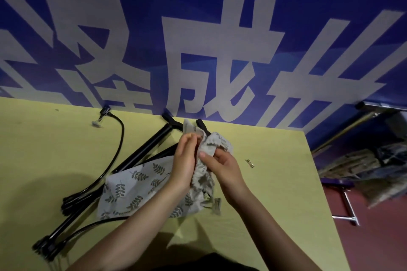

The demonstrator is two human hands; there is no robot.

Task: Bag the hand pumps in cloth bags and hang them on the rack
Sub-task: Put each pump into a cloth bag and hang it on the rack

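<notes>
Nearest, two bare forearms reaching up from the bottom edge over a yellow-green table (264, 182). Left hand (186, 160) raised, fingers curled and pinching the bunched mouth of a leaf-printed cloth bag (136, 187). Right hand (224, 166) just beside the left, thumb and fingers clamped on the same gathered cloth from the other side. Below and left of the hands, the bag's body spread flat on the table, its lower edge under the left forearm. Left of the bag, black hand pumps (141, 152) lying slanted, bases toward the near left, barrels running under the cloth. Past the hands, two black pump handles sticking out above the bunched fabric. Far left of the left hand, a black hose (116, 149) curving up to a nozzle near the table's back edge. Right of the right hand, well apart, a small metal clip (250, 163) on the table. Farthest, a blue banner (330, 17) with large white characters behind the table.
</notes>
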